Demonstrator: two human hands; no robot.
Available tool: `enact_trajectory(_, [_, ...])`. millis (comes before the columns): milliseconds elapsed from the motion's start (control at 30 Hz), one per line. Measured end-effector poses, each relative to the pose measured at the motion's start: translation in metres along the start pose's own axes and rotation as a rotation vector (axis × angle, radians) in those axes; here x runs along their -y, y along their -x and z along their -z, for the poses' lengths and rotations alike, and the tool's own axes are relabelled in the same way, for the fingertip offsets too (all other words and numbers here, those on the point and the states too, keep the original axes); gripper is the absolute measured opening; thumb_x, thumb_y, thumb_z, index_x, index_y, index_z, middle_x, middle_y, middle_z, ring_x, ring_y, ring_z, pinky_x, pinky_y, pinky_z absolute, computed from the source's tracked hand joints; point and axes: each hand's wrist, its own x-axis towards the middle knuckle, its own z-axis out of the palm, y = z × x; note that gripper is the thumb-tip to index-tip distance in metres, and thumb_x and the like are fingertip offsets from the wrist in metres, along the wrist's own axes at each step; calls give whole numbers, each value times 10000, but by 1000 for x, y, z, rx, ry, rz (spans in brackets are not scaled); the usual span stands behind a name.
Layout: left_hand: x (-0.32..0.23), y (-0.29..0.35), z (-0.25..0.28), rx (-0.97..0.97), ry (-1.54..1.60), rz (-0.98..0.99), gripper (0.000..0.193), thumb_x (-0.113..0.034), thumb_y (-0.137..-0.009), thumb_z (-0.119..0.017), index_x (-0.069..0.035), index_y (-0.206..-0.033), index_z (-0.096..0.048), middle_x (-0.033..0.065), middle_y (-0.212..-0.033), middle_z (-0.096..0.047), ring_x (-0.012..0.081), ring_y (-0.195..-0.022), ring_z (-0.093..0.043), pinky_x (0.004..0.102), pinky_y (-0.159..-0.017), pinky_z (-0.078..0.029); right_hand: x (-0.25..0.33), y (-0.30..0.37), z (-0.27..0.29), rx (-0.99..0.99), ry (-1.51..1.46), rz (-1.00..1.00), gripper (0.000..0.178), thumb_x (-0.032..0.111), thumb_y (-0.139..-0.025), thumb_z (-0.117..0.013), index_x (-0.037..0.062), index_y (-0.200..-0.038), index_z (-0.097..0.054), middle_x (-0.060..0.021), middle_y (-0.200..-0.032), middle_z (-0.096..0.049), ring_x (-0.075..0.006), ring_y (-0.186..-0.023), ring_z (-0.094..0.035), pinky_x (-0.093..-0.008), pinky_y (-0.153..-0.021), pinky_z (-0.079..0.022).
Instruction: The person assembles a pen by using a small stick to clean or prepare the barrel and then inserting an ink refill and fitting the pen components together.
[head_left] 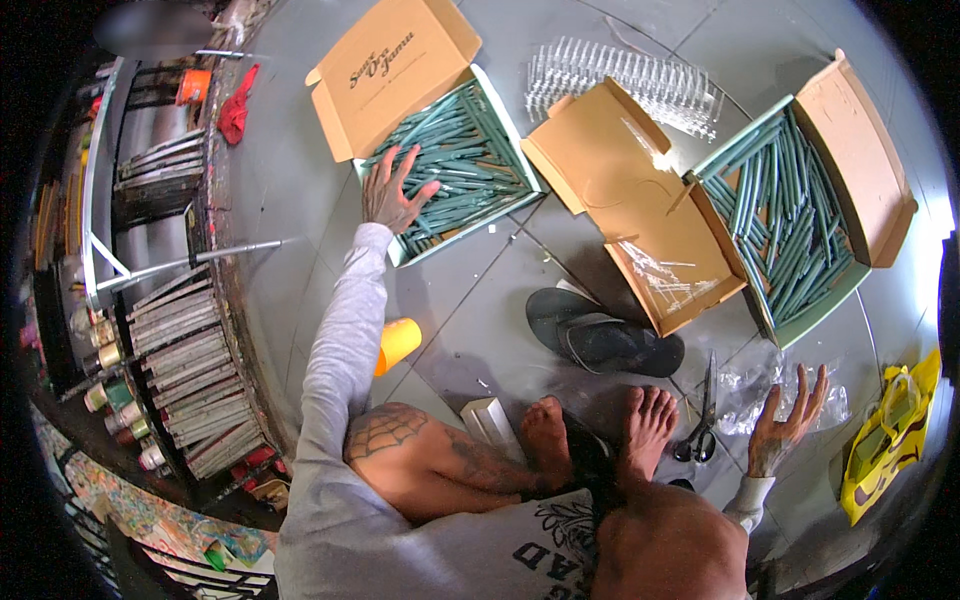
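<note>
Left hand (392,192) stretched far forward, fingers spread wide, fingertips resting on the near edge of a heap of thin green sticks (462,158) in an open cardboard box (395,62) on the floor. Nothing gripped. Right hand (787,420) open too, palm up, empty, just beside crumpled clear plastic bags (760,385) and black scissors (700,430). Second box of sticks (790,220) lies well ahead of that hand. Sticks look light, stiff, smooth, likely to roll and slip; best pinched mid-length, a few gathered parallel.
</note>
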Motion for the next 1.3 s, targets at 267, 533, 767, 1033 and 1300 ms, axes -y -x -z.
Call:
enact_trajectory(267, [29,-29,-5,-125,192,6,461,-401,-994,-487,-218,-1414,-542,105,-1424,-523,352,-1254,-530,449,-1086,-398,58,15,-28,24,-260,132,378,41,-864,-649,76,-1240,-642,-186,-1487,-476,-426,-1412,-385,-561,-1151,-303])
enact_trajectory(533, [25,-55,-1,-463,47,64,290,-192,-974,-528,-146,-1225,-666,139,-1165,-664,348,-1096,-616,447,-957,-487,104,22,-37,102,-386,147,322,-26,-803,-646,52,-1112,-690,-189,-1410,-544,-416,-1392,-421,-528,-1140,-333])
enact_trajectory(767, [-93,-20,19,-269,233,-197,206,-266,-937,-585,-216,-1054,-747,-20,-776,-613,190,-736,-574,368,-784,-372,102,-24,-39,103,-546,174,262,-53,-801,-657,17,-1051,-697,-156,-1088,-679,-339,-1043,-634,-417,-920,-493])
enact_trajectory(1033, [-198,26,32,-37,483,-476,192,-126,-871,-651,-172,-1027,-752,-2,-733,-631,198,-712,-574,349,-803,-411,142,-97,-119,149,-550,535,148,88,-854,-650,29,-989,-659,-140,-949,-641,-344,-892,-642,-417,-788,-536])
enact_trajectory(1300, [-236,23,37,-104,477,-560,250,-98,-846,-661,-149,-1081,-729,28,-997,-660,256,-971,-584,402,-906,-442,217,-180,-183,76,-357,440,202,154,-893,-613,51,-1053,-681,-151,-968,-641,-317,-926,-649,-433,-751,-547])
